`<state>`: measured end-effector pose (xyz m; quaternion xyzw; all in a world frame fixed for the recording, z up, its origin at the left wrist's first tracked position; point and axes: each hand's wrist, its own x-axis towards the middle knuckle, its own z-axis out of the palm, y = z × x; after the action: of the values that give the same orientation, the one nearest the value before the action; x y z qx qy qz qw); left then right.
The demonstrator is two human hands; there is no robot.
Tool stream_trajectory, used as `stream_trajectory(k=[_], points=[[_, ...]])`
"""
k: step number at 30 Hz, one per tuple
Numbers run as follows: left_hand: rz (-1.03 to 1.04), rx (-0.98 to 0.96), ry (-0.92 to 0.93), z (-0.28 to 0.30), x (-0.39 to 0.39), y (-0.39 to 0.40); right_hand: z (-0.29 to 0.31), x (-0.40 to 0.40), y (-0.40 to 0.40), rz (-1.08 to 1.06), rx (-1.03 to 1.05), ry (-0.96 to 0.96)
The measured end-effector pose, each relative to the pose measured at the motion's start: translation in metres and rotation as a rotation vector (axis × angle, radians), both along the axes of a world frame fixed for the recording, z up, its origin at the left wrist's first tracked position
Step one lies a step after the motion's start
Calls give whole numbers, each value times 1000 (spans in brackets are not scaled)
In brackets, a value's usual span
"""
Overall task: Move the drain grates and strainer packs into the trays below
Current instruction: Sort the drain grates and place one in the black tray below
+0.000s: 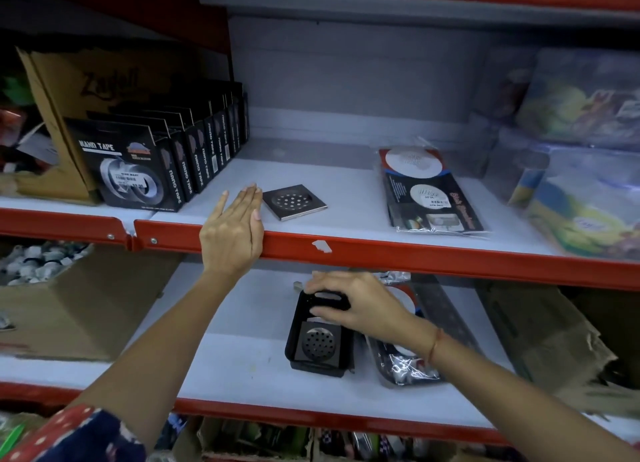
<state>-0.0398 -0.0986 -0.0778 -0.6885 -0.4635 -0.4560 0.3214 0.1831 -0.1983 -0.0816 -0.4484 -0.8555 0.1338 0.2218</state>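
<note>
Item: square drain grate [294, 202], flat on upper shelf [346, 198], just right of left hand [231, 232] fingertips; fingers flat, extended, holding nothing. Right hand [360, 305], one shelf lower, loosely curled over black tray [294, 349] rim; left is nearer

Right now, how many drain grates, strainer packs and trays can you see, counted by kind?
Drain grates: 2, one on the upper shelf, one in the black tray.
Strainer packs: 2, upper shelf, clear tray.
Trays: 2, black tray, clear tray.
Total: 6.
</note>
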Motion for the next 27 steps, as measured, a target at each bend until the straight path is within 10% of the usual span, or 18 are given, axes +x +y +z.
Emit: stream_trajectory(k=[7, 18, 27], points=[[6, -38, -3, 1, -1, -1, 92, -2, 28, 39, 277, 273], [-58, 30, -13, 0, -3, 5, 132, -30, 180, -46, -346, -513], [-56, 50, 4, -3, -4, 8, 130, -44, 189, -81, -426, -577]])
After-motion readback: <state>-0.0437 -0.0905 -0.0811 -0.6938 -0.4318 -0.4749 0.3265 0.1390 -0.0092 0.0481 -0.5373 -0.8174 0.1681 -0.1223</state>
